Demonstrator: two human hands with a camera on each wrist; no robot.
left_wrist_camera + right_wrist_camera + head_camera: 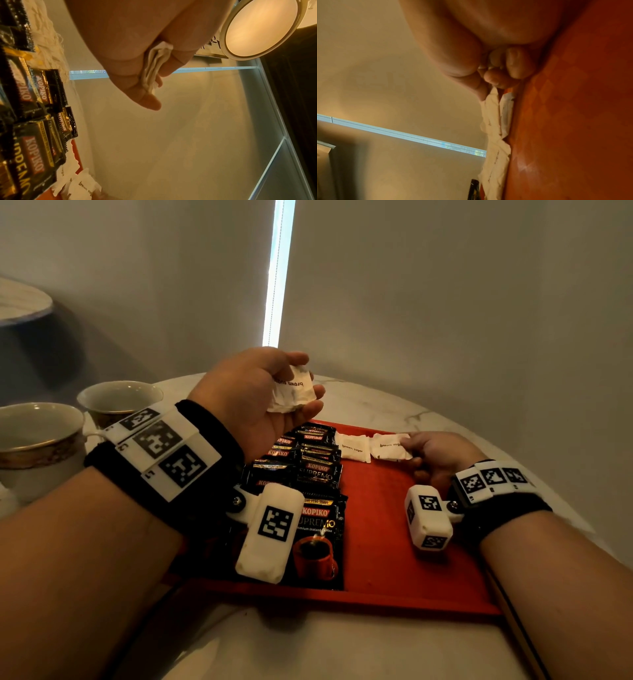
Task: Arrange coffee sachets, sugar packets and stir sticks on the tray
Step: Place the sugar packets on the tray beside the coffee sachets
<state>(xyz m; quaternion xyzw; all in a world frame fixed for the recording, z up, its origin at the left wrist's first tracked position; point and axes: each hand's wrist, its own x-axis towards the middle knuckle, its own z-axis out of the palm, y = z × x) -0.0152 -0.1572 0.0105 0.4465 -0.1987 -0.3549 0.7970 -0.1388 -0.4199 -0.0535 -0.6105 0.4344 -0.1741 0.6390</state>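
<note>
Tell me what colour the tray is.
Red; the tray shows best in the head view.

The tray (394,542) at 6 o'clock looks like red plastic, matt with a faint diamond texture that catches a small glint in the right wrist view. The sachets (317,474) on it are glossy black foil with serrated edges. The sugar packets (352,447) are white paper, matt and crumpled. The bench (376,402) is smooth, pale, veined stone, like marble. The cups (37,436) at 9 o'clock are glazed ceramic with shiny gold rims. Black cloth wristbands (212,419) carry white matt plastic blocks (270,532).
</note>
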